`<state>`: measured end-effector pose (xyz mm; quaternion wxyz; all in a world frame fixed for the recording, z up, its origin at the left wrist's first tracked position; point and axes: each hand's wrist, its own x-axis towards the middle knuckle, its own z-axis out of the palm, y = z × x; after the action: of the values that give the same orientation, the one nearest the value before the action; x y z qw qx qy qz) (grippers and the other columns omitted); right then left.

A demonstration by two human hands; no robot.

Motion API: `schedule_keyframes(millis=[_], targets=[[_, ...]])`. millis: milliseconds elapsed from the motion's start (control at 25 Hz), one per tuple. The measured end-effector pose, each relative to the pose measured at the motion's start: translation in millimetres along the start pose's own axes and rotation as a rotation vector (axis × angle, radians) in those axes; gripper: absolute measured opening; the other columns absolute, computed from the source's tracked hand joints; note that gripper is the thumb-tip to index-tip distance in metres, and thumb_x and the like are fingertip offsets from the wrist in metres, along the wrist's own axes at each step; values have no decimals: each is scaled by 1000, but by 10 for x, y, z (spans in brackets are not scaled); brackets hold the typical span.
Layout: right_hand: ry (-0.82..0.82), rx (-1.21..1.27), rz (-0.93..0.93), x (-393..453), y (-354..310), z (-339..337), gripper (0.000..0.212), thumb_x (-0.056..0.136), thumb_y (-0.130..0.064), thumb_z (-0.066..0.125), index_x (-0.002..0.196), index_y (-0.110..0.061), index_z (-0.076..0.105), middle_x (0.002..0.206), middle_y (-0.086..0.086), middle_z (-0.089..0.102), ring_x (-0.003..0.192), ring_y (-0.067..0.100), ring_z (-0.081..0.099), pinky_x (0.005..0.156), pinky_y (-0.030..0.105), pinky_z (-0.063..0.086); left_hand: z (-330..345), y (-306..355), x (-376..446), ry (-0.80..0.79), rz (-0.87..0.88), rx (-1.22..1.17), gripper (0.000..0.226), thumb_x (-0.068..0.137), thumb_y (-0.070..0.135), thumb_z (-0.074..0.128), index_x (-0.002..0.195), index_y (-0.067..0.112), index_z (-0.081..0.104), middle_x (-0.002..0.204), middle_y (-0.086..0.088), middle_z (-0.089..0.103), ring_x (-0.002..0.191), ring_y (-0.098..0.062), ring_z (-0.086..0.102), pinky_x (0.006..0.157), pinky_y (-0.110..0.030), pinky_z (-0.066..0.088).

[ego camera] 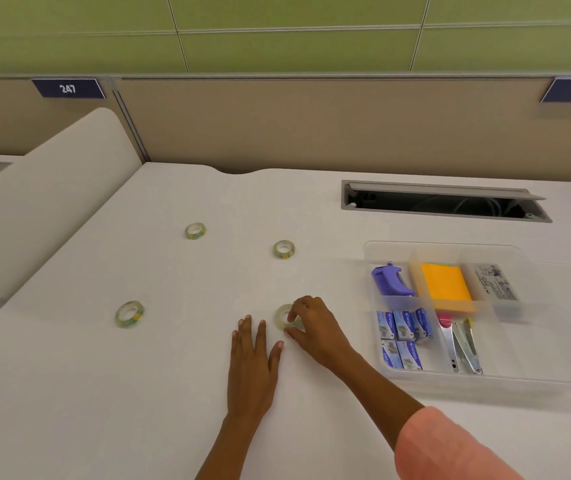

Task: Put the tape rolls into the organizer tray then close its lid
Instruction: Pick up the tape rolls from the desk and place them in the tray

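1. Head view: the right hand (315, 323) has its fingers (303, 304) curled over the nearest tape roll (286, 317), thumb at its near rim, pinching it where it lies flat on the surface (173, 393). It does not look lifted yet.
2. The left hand (253, 362) lies flat on the surface just left of those fingers, its own fingers loosely spread and holding nothing.
3. 3 more tape rolls lie apart on the surface: 1 well to the left of the fingers (129, 314), 1 beyond them (283, 249), and 1 farther off to the left (195, 231).
4. The organizer tray (374, 341) stands to the right of the fingers, open, its clear lid (450, 252) seemingly folded back behind it; the compartments already hold small stationery.
5. Handling, as a judgement: each roll is likely light and stiff as a ring, with a smooth, glossy side that may slip.
6. Best hold is probably across the outer rim, thumb against 2 fingers, or with 1 finger hooked through the core.
7. The clear lid looks thin and flexible, so take it by its free edge.
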<state>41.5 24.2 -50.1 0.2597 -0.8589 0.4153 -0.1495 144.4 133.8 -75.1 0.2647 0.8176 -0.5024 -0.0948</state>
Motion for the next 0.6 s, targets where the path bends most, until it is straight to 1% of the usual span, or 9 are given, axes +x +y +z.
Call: schedule_keyframes(millis=[40, 120, 160, 200, 280, 400, 480, 600], targets=[[13, 9, 5, -9, -1, -3, 27, 84, -25, 64, 105, -10, 58, 127, 8, 56, 114, 23, 49, 92, 30, 45, -4, 8, 5, -15, -14, -12, 82, 81, 67, 1, 141, 17, 23, 155, -8, 13, 142, -16, 1, 116, -31, 3], [37, 32, 4, -37, -9, -29, 33, 83, -27, 65, 112, -13, 56, 125, 7, 58, 112, 23, 50, 91, 31, 45, -9, 46, 33, -42, -48, -53, 61, 90, 51, 22, 141, 17, 23, 156, -8, 13, 144, -19, 4, 119, -34, 3], [50, 48, -1, -53, -19, -49, 39, 82, -28, 65, 117, -15, 53, 125, 6, 58, 113, 22, 50, 92, 31, 44, -11, 76, 47, -40, -57, -77, 54, 93, 42, 30, 140, 16, 25, 155, -9, 14, 144, -21, 5, 119, -36, 3], [71, 73, -6, -74, -25, -89, 44, 82, -30, 66, 121, -17, 51, 126, 5, 58, 113, 22, 50, 92, 32, 44, -14, 120, 58, -30, -60, -104, 50, 94, 36, 34, 139, 16, 27, 155, -10, 16, 144, -22, 6, 120, -38, 2], [133, 151, -20, -129, -27, -214, 52, 79, -32, 68, 126, -23, 46, 125, 2, 59, 112, 20, 52, 92, 34, 45, -25, 248, 63, -6, -65, -163, 46, 95, 31, 35, 138, 16, 30, 154, -10, 19, 144, -22, 8, 120, -40, 2], [244, 250, -9, -258, 53, -499, 61, 76, -36, 71, 130, -29, 43, 121, -3, 61, 100, 10, 54, 87, 31, 48, -22, 521, 64, -4, -36, -216, 44, 95, 30, 35, 137, 17, 32, 153, -9, 21, 144, -21, 10, 119, -41, 2], [293, 289, 55, -373, 178, -718, 63, 76, -36, 73, 131, -29, 43, 123, -3, 60, 96, 4, 51, 84, 27, 49, 8, 729, 65, -25, -7, -231, 43, 95, 30, 35, 136, 20, 33, 153, -7, 21, 143, -20, 12, 119, -41, 2], [387, 299, 124, -598, 473, -1075, 61, 75, -29, 75, 129, -21, 48, 120, 3, 62, 90, 7, 51, 75, 19, 45, 111, 1044, 35, -82, 27, -269, 42, 95, 32, 34, 136, 27, 33, 152, -2, 25, 142, -15, 16, 118, -43, 0]])
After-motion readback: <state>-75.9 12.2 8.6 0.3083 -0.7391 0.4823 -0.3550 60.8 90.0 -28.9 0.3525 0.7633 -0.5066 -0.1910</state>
